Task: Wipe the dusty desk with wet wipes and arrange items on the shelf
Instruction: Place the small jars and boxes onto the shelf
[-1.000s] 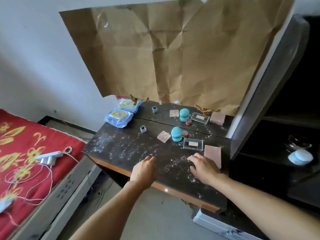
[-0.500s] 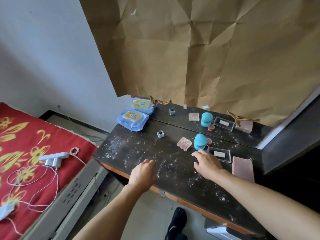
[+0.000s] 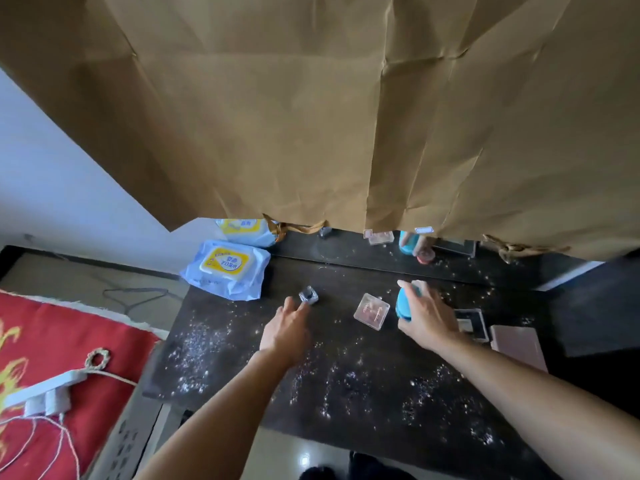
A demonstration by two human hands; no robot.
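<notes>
The dark desk (image 3: 363,362) is speckled with white dust. A blue pack of wet wipes (image 3: 225,268) with a yellow lid lies at its far left corner. My left hand (image 3: 287,327) stretches forward, fingertips at a small clear cube (image 3: 309,294). My right hand (image 3: 426,320) grips a teal rounded container (image 3: 402,304) from above. Between the hands lies a flat clear pink case (image 3: 371,311). Right of my right hand are a clear box with a label (image 3: 471,323), partly hidden by the hand, and a flat pink box (image 3: 517,344).
Creased brown paper (image 3: 311,116) hangs over the mirror behind the desk; its lower strip reflects the items. A red bed cover (image 3: 52,341) with a white power strip (image 3: 45,389) and cords lies left. Dark furniture (image 3: 595,306) borders the desk's right end.
Both hands moved forward from the desk's front edge. The left hand now reaches the small cube, and the right hand has taken hold of the teal container. The camera tilted down and left.
</notes>
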